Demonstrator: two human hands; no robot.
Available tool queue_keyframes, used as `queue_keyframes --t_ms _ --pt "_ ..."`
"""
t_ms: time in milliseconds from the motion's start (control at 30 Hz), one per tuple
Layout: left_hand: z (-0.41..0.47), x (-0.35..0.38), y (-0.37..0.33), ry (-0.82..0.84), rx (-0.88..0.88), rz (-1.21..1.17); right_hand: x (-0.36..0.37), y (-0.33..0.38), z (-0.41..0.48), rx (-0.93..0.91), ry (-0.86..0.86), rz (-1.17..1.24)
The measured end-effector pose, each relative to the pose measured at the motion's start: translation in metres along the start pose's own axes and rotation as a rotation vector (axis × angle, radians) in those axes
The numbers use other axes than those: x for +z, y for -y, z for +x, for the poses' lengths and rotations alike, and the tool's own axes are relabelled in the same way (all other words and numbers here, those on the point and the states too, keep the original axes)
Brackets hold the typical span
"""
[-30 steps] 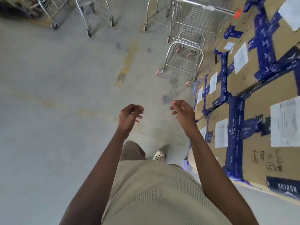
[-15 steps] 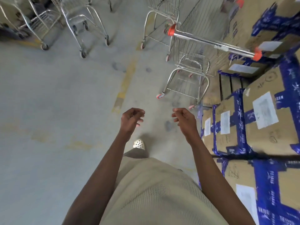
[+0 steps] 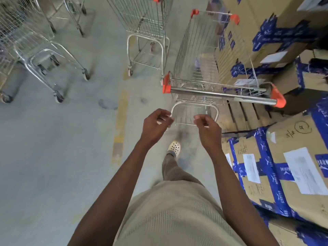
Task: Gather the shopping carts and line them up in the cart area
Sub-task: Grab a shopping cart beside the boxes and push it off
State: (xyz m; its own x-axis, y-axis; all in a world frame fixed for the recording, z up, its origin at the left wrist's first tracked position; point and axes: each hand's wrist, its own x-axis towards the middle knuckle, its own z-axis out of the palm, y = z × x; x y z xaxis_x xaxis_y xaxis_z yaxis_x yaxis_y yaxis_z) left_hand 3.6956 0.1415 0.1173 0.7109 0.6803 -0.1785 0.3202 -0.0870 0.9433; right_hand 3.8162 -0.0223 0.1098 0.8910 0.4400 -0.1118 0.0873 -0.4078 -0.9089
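Right side walled by stacked cardboard boxes [image 3: 292, 167] crossed with blue tape and pasted with white labels, a bare wooden pallet [image 3: 248, 112] showing between stacks. Straight ahead, hard against those boxes: the nearest shopping cart [image 3: 200, 55], its steel handle [image 3: 221, 94] with orange end caps lying crosswise just beyond the hands. Just left of it, a second cart [image 3: 143, 23]; well apart at far left, more carts [image 3: 33, 43] bunched together. Worn yellow line [image 3: 120, 121] on the grey concrete floor [image 3: 53, 148], left of the arms.

Against 0.5 s ago: nearest cart far closer, handle now lower in view and near the hands; pale perforated shoe [image 3: 174, 147] stepped further forward between the forearms.

Left hand [image 3: 154, 124] and right hand [image 3: 207, 128] raised side by side, apart from each other, fingers loosely curled, gripping nothing, just short of the handle and clear of it.
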Motion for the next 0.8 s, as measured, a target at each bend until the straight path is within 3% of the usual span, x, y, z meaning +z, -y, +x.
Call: queue_keyframes --t_ms 233,433,600,800 --pt "0.123 0.04 -0.04 0.036 0.664 0.542 -0.014 0.038 0.129 -0.294 -0.211 -0.179" --pt "0.17 0.054 -0.05 0.303 0.277 0.968 -0.021 0.021 0.19 -0.28 -0.228 -0.529" --pt "0.174 0.033 -0.048 0.344 0.338 1.199 -0.025 0.002 0.184 -0.344 -0.517 -0.786" --pt "0.203 0.001 -0.043 0.253 0.367 1.26 -0.023 -0.009 0.172 -0.475 -0.5 -0.921"
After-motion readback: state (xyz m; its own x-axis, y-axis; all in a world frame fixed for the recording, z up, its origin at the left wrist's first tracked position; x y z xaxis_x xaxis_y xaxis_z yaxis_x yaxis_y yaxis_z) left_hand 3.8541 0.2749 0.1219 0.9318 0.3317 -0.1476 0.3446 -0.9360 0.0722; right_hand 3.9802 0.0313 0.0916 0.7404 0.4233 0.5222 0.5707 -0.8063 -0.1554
